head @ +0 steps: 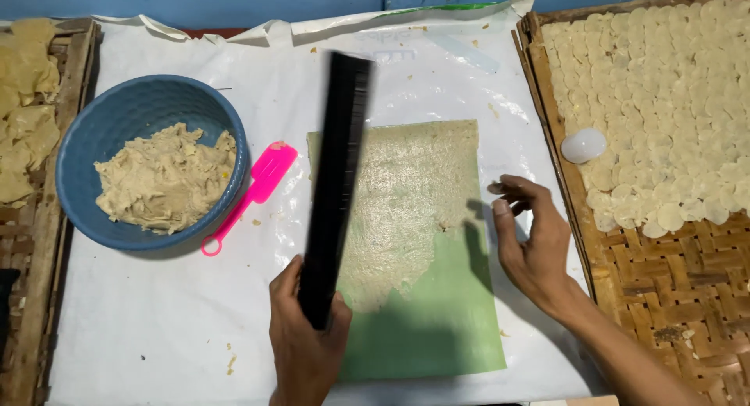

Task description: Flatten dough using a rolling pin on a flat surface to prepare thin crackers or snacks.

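My left hand (305, 340) grips the near end of a long black ruler-like bar (336, 179), which points away from me along the left edge of a green sheet (445, 312). A thin layer of pale dough (406, 203) covers the sheet's far part. My right hand (531, 238) hovers at the sheet's right edge with fingers apart and nothing in it.
A blue bowl (98, 133) with lumpy dough stands at the left, a pink spatula (254, 191) beside it. A woven tray (672, 273) at the right carries several thin round dough discs and a white egg-shaped object (583, 145). Another tray (47, 242) lies far left. White plastic (141, 328) covers the table.
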